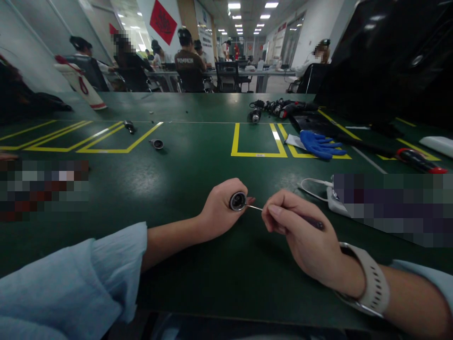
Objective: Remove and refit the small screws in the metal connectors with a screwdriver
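Observation:
My left hand (220,208) is wrapped round a dark cylindrical part (237,201) with a metal rim, its round open end facing me. Inside the rim some dark inner pieces show, too small to make out. In my right hand (300,231), to the right of it, is a thin screwdriver (254,207) with a dark handle. Its metal shaft points left and reaches the rim of the part; the exact contact of the tip is unclear. Both hands are above the green table (198,283).
Small metal parts lie at the back left (129,126) and nearer (157,144). Behind my right hand are a blue glove (322,144), cables (272,107), a red-black tool (417,159) and a white cable (313,180). Yellow tape marks the table. People sit beyond it.

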A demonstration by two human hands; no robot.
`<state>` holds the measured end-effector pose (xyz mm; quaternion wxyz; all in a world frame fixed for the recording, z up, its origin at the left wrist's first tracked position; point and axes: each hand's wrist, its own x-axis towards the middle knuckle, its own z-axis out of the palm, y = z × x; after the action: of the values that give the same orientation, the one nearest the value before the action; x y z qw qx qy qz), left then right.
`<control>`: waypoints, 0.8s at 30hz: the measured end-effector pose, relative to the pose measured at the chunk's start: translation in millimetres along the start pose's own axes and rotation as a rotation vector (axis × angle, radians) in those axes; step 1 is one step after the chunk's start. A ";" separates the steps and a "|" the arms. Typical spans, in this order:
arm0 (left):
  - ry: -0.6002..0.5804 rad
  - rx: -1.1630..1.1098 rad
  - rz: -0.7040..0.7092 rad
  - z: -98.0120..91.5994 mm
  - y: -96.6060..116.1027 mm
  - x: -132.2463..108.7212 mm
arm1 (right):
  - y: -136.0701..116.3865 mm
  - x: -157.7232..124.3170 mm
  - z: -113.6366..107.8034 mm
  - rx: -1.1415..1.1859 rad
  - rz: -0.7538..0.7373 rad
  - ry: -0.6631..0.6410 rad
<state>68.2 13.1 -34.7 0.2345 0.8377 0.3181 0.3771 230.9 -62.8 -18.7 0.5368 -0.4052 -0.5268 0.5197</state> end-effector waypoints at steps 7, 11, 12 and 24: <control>0.016 -0.043 0.019 -0.4 0.9 0.2 | -3.5 1.3 5.8 0.234 0.124 0.028; -0.005 -0.104 0.026 -0.7 1.0 0.6 | -6.8 3.1 8.7 0.373 0.188 0.039; -0.011 -0.111 0.027 -0.7 0.7 0.5 | -7.0 3.4 8.7 0.386 0.197 0.038; -0.032 -0.069 0.022 -0.9 1.2 1.1 | -4.1 0.4 1.1 0.095 0.047 -0.017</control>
<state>68.6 13.2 -32.9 0.2642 0.8383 0.2920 0.3771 230.3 -63.0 -14.4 0.5386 -0.3870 -0.4966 0.5599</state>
